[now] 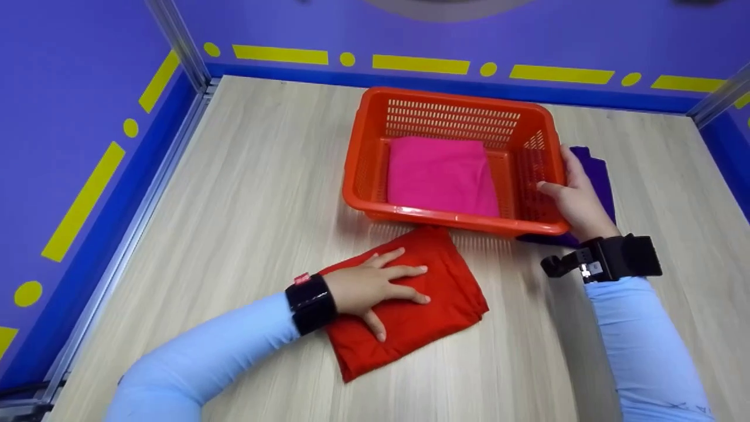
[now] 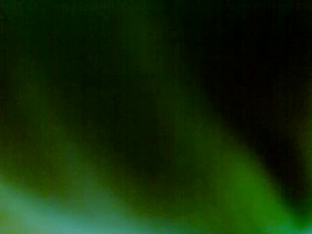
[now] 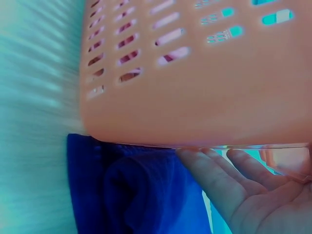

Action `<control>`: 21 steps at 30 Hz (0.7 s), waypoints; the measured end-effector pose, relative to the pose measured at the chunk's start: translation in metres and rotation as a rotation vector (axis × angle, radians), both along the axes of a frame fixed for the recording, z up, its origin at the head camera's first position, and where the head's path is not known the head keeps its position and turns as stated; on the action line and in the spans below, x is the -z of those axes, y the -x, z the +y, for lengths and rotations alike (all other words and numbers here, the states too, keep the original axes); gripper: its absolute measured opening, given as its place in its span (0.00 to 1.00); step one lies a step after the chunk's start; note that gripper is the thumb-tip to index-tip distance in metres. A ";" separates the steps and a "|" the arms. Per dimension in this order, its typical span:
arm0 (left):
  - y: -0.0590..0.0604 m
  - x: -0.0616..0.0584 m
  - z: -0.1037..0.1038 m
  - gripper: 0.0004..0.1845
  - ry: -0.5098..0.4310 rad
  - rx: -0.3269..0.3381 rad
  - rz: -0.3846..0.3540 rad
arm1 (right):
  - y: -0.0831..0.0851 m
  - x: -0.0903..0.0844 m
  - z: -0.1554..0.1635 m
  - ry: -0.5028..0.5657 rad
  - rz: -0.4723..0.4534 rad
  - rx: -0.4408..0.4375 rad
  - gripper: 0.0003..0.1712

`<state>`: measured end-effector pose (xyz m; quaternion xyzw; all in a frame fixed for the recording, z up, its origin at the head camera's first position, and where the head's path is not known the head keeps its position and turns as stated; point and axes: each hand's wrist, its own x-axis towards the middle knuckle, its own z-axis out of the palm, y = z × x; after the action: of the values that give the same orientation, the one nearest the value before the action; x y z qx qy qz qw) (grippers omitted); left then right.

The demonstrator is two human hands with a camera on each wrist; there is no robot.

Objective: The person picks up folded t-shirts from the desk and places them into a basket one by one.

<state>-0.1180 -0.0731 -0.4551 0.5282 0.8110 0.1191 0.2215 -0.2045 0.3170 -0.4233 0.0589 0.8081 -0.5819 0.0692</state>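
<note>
An orange plastic basket stands on the wooden table with a folded pink cloth inside. My right hand grips the basket's right rim, thumb inside and fingers under the outer edge. A folded purple cloth lies beneath that hand and the basket's right side; the right wrist view shows it as a dark blue cloth. My left hand lies flat with spread fingers on a folded red cloth in front of the basket. The left wrist view is a dark green blur.
Purple walls with yellow markings enclose the table on the left, back and right. A metal rail runs along the left edge. Bare wooden tabletop lies left of the basket.
</note>
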 end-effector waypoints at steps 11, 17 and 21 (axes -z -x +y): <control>0.033 -0.001 0.047 0.48 -0.013 0.163 -0.104 | -0.001 0.000 0.005 0.024 -0.009 0.021 0.50; 0.045 -0.006 0.064 0.49 0.030 0.277 -0.071 | -0.002 -0.001 0.005 0.030 -0.004 0.014 0.50; 0.047 -0.012 0.070 0.50 0.085 0.313 -0.016 | -0.001 -0.002 0.001 0.031 -0.010 -0.009 0.50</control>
<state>-0.1655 -0.0027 -0.4434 0.6373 0.7213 0.0531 0.2660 -0.2036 0.3182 -0.4212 0.0573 0.7989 -0.5938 0.0768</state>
